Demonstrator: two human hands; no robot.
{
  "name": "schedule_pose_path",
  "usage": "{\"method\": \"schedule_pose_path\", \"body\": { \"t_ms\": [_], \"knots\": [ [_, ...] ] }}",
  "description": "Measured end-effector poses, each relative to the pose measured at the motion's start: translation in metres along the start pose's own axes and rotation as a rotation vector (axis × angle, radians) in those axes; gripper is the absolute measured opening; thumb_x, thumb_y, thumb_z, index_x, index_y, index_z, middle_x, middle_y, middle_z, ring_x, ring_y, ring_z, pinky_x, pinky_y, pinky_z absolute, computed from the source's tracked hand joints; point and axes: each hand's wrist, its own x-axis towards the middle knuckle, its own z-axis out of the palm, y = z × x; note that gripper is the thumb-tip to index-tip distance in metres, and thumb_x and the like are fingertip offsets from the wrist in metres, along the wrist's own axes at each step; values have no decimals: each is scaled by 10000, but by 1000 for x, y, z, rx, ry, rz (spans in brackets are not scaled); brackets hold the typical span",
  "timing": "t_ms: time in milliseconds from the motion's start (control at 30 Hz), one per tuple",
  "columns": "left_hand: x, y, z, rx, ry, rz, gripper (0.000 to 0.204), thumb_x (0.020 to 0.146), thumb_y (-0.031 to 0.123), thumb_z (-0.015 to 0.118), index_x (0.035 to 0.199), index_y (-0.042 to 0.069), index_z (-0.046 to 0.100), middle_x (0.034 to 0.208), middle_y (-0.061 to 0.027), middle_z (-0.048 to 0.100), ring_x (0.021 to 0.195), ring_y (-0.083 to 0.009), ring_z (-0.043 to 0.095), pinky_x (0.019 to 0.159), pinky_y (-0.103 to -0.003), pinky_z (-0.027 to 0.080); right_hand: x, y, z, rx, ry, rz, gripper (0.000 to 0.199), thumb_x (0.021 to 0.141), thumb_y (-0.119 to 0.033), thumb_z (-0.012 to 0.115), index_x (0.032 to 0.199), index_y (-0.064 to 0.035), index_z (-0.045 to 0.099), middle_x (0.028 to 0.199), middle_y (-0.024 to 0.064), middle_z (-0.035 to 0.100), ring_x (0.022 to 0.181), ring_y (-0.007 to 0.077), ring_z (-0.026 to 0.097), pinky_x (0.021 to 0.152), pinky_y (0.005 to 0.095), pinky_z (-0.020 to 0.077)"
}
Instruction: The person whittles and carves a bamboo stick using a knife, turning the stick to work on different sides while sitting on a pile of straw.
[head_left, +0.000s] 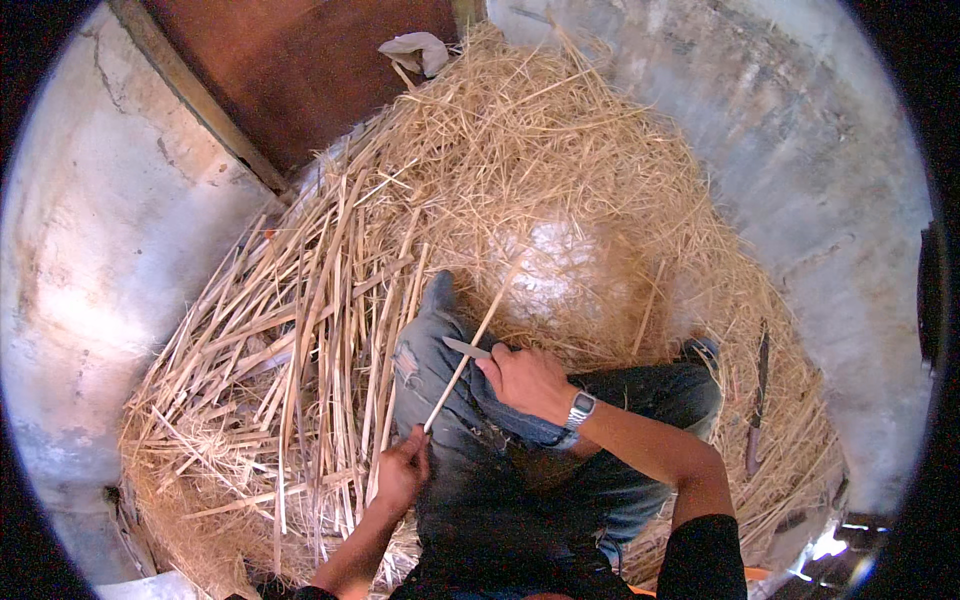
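A thin pale strip (456, 376), apparently split bamboo, slants up and away over my left thigh. My left hand (402, 468) is closed on its near end. In my right hand (530, 382), which wears a metal wristwatch (580, 409), is a knife (464, 348). The short blade points left and lies across the strip, about midway along it. My fingers hide the knife's handle. Worn dark denim (425, 365) covers my left leg under the strip.
Long split strips (320, 310) lie heaped on the left. Curly shavings (560, 130) pile up ahead and to the right. A long dark blade with a brown handle (754, 450) rests on the right. Stained walls (800, 130) and a brown door panel (290, 70) enclose the spot.
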Motion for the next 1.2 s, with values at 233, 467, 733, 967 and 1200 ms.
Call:
{"method": "schedule_pose_path", "body": {
  "t_ms": [233, 467, 733, 967, 1200],
  "knots": [
    [10, 9, -5, 63, 34, 139, 155, 901, 51, 659, 1042, 7, 704, 649, -217, 589, 525, -341, 596, 485, -398, 448, 67, 211, -44, -95, 601, 474, 348, 1004, -292, 449, 899, -13, 628, 869, 241, 673, 770, 403, 645, 671, 476, 506],
    [7, 6, 2, 113, -3, 167, 275, 875, 20, 643, 1143, 66, 683, 627, -184, 576, 519, -353, 588, 478, -443, 446, 28, 85, -39, 529, 320, 300, 322, 877, -366, 722, 915, -49, 684, 678, 92, 659, 589, 211, 612, 573, 380, 482],
    [4, 1, 7, 287, 17, 274, 401, 827, 21, 658, 1224, 79, 643, 645, -156, 573, 486, -334, 582, 431, -449, 437, 39, 30, -9, 608, 562, 180, 275, 873, -253, 734, 777, -15, 635, 613, 139, 601, 526, 236, 571, 534, 356, 449],
    [2, -1, 7, 291, 20, 273, 435, 809, 16, 654, 1239, 76, 632, 665, -153, 585, 486, -330, 586, 412, -438, 435, 39, 29, -10, 537, 521, 144, 203, 908, -186, 649, 840, -8, 579, 629, 219, 573, 596, 411, 610, 534, 466, 457],
    [4, 6, 6, 265, 15, 265, 425, 796, 13, 655, 1214, 86, 649, 684, -165, 600, 504, -355, 593, 445, -459, 463, 22, 30, 0, 448, 324, -70, 177, 873, -210, 640, 892, -38, 601, 643, 191, 611, 595, 416, 628, 546, 490, 501]
  ]
}}
